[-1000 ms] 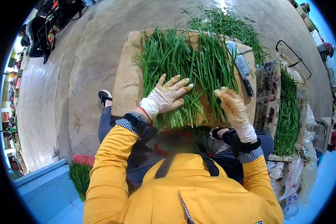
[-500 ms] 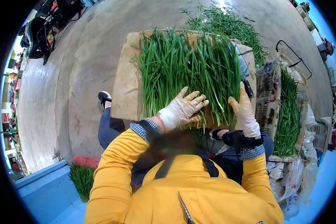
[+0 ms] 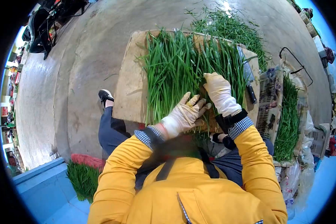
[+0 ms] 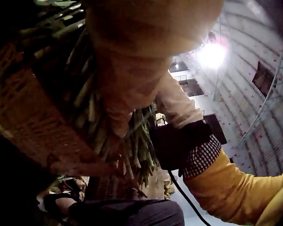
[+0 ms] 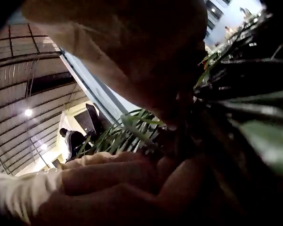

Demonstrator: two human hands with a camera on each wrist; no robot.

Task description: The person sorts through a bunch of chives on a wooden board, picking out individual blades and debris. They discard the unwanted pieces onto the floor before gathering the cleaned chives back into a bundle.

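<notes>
Gloves (image 3: 172, 124) are worn on both hands. The left hand (image 3: 186, 114) is held at the near ends of the green stalks (image 3: 168, 71), its fingers loosely spread. The right hand (image 3: 217, 89) is bent down among the stalks just beside it, fingers curled; whether anything is pinched there cannot be told, since the fingertips are hidden from above and darkened in the right wrist view. The stalks are laid side by side on a board (image 3: 128, 86), leaf tips pointed away from the jacket (image 3: 194, 183). A knife (image 3: 251, 94) is placed at their right. Beside the board, more greens (image 3: 287, 119) are held in a crate (image 3: 268, 95); beyond it, a loose pile (image 3: 231, 28) is scattered on the floor (image 3: 82, 74).
</notes>
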